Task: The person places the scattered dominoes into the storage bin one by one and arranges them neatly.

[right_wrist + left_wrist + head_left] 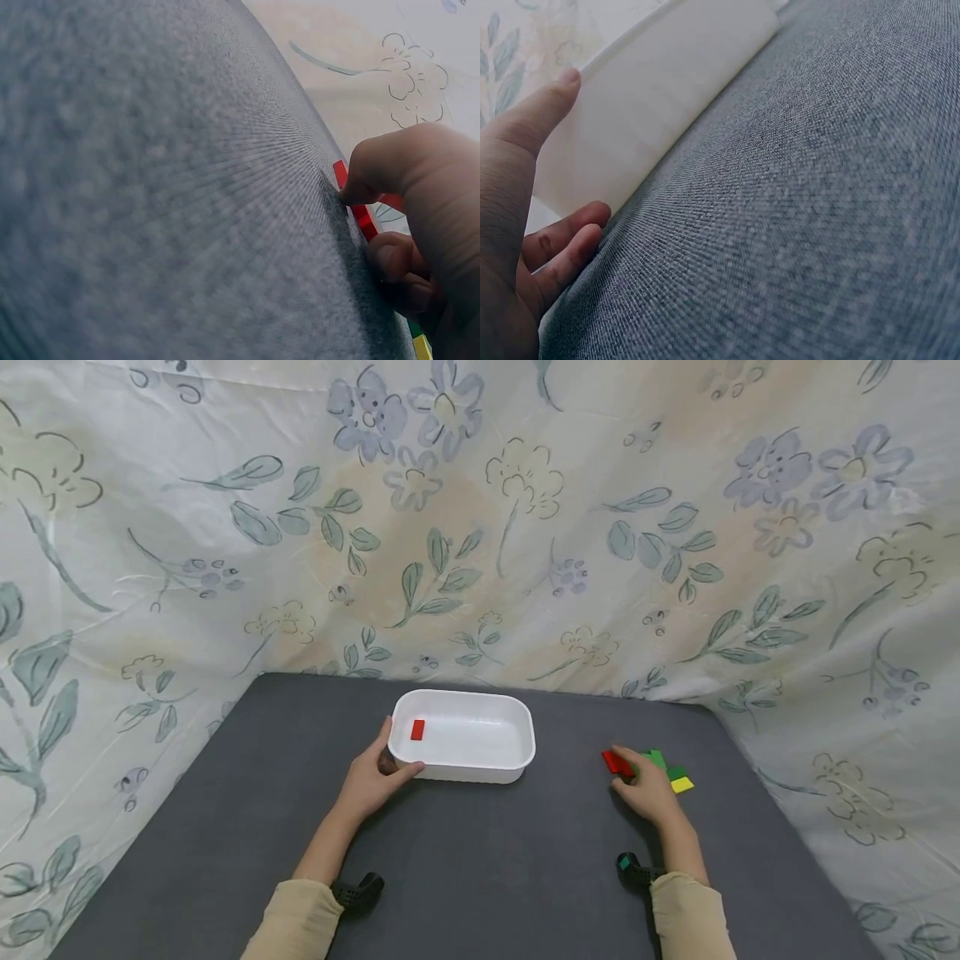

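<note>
A white plastic tray [461,772] stands on the dark cloth, with one red block [417,730] lying inside near its left end. My left hand [372,781] holds the tray's near left corner, thumb along the front wall and fingers at the left side. In the left wrist view the thumb lies against the tray wall [652,97]. Over to the right, my right hand [648,789] bends its thumb and fingers around red blocks [617,763] on the cloth. In the right wrist view a red block [365,222] sits between thumb and fingertips.
Beside the right hand lie green blocks [656,758] and a yellow block [682,785], partly hidden by it. The table [495,868] is covered in dark grey cloth. A flowered curtain [450,552] hangs behind and along both sides.
</note>
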The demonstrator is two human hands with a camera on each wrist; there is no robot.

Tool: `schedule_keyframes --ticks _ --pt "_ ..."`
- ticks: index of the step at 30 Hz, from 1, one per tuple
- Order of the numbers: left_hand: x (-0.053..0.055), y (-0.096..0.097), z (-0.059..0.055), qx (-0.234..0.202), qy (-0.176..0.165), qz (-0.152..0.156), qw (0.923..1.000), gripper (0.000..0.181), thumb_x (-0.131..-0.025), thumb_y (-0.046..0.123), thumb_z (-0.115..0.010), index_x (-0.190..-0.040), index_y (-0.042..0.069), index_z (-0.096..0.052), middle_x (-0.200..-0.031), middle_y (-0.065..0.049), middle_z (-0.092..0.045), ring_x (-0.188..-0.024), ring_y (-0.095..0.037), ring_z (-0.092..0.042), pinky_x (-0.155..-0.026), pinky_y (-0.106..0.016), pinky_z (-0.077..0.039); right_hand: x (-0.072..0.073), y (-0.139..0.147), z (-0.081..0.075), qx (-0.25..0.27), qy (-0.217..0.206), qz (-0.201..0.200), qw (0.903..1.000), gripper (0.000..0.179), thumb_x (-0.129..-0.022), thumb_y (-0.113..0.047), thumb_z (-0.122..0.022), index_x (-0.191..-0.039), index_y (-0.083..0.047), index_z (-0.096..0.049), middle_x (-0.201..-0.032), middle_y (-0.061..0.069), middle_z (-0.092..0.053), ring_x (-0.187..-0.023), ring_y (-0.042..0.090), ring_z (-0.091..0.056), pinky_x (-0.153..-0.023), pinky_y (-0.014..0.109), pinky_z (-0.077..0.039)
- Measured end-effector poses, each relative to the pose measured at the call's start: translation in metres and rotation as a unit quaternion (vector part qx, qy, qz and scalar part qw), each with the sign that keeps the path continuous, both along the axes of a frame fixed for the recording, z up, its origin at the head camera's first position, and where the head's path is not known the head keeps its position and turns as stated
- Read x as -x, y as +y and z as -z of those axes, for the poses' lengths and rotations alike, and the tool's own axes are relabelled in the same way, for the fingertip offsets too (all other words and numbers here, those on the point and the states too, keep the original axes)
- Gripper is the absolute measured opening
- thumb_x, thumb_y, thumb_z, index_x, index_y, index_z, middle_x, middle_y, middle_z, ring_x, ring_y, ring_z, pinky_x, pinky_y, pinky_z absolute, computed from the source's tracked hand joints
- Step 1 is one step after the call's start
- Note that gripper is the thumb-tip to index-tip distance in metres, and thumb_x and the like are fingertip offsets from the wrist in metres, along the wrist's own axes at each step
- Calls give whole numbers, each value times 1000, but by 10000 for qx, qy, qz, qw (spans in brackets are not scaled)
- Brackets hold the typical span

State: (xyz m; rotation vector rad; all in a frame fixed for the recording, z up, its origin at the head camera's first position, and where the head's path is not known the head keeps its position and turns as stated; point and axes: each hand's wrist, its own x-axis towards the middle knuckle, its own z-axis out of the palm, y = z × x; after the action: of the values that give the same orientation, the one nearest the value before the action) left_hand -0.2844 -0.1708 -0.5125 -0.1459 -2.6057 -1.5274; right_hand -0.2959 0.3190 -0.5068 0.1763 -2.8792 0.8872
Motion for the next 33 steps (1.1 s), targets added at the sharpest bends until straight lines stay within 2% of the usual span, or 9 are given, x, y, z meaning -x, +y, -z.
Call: schedule_keyframes --ticks 9,14,17,19,21,23,26,30,33 --pt "-9 -1 3 -18 -69 -75 9999 110 -89 42 -87 -171 13 -20 -88 -8 -63 -79 -19 -56 -65 -29 -45 -4 -2 5 78 -135 33 9999 56 -98 -7 -65 -153 -1 -55 -151 33 -53 -48 12 -32 -51 30 -36" --pt "-7 -1 1 -42 -13 -44 10000 110 -89 43 -87 -171 15 -20 -91 -9 -65 -79 -21 -57 -65 -29 -46 -2 -3 5 -8 105 193 9998 51 -100 -12 -70 -149 -1 -59 -146 32 -57 -50 16 -42 -53 31 -38" --pt "-7 -1 0 -20 -26 -30 10000 109 -89 43 -86 -171 15 -19 -92 -9 -66 -79 -20 -57 -66 -29 -46 -1 -4 5 -137 301 206 9992 51 -99 -13 -74 -147 -1 -61 -146 30 -58 -69 27 -62 -63 36 -48" --pt "-7 -1 0 -8 -37 -33 10000 110 -90 43 -86 -171 15 -19 -91 -9 -66 -79 -19 -57 -66 -30 -46 -1 -3 4 -195 340 184 9991 52 -98 -13 -74 -147 0 -61 -147 30 -58 -86 33 -68 -71 40 -52" --pt "-6 0 0 -9 -33 -34 10000 109 -90 43 -86 -171 15 -18 -90 -9 -66 -78 -19 -57 -66 -30 -46 -1 -3 3 -193 314 167 9992 51 -98 -11 -73 -147 0 -61 -146 30 -59 -86 32 -68 -72 41 -52" --pt "-6 0 -1 4 -21 -37 10000 110 -90 44 -86 -171 15 -18 -89 -8 -66 -78 -19 -57 -66 -30 -46 -1 -2 2 -148 261 155 9994 51 -98 -10 -72 -147 0 -61 -145 31 -59 -75 30 -64 -68 41 -50" --pt "-6 1 -1 32 -14 -43 10000 109 -90 43 -86 -171 14 -18 -89 -8 -66 -77 -19 -57 -65 -30 -46 -1 -2 3 -223 356 170 9990 48 -99 -13 -73 -144 0 -63 -142 30 -62 -75 30 -64 -70 43 -50" --pt "-7 2 -1 50 -46 -41 10000 110 -90 44 -85 -171 14 -18 -88 -8 -66 -77 -19 -57 -65 -30 -45 -1 -1 5 -326 477 191 9981 49 -99 -20 -76 -142 1 -64 -143 29 -62 -114 45 -66 -92 57 -52" --pt "-6 4 -1 31 -40 -44 10000 110 -90 44 -86 -171 15 -18 -88 -8 -66 -77 -18 -57 -65 -29 -46 -2 0 6 -268 463 157 9984 50 -99 -21 -76 -143 0 -64 -145 29 -60 -124 48 -62 -98 62 -50"
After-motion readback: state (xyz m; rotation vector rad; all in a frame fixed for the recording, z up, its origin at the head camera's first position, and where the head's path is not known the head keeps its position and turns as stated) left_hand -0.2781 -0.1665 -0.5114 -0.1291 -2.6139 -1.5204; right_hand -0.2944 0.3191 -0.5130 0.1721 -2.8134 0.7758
